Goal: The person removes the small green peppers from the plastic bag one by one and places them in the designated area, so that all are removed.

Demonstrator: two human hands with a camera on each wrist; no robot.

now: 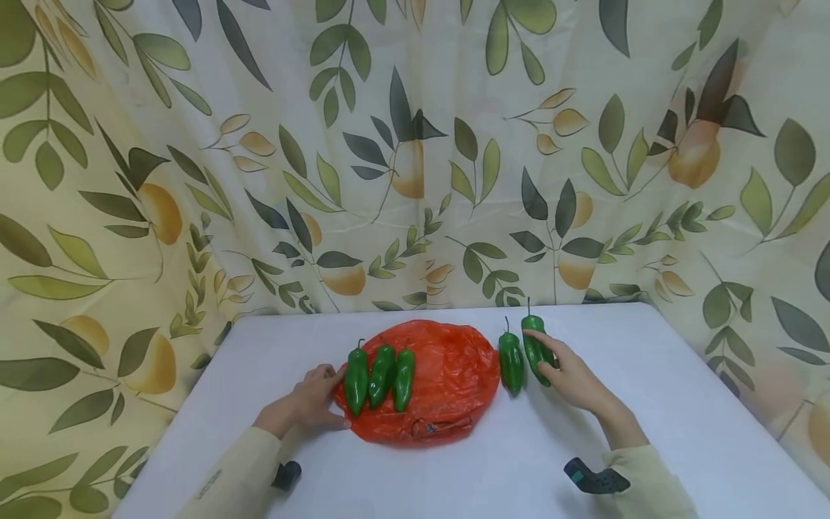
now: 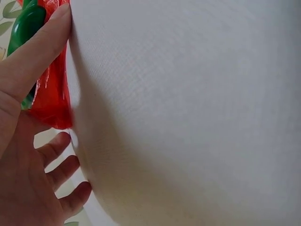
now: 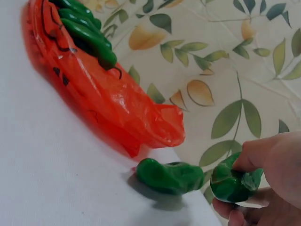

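Note:
My right hand [image 1: 573,376] grips a green chili pepper [image 1: 533,328], thumb on one side and fingers on the other; its stem points away from me. Just left of it lies a second green pepper [image 1: 511,364], close to the edge of a red plastic bag [image 1: 450,371]. Three more green peppers, the left one [image 1: 356,380], the middle one [image 1: 382,375] and the right one [image 1: 404,379], lie side by side on the bag's left part. At the bag's left edge rests my left hand [image 1: 310,400], its thumb [image 2: 40,49] and index finger touching the bag, the other fingers loosely spread.
The bag lies flat on a white table [image 1: 415,479], which ends at a patterned curtain [image 1: 454,238] behind. A dark strap [image 1: 595,477] sits on my right wrist, and another dark device [image 1: 287,476] is at the left wrist.

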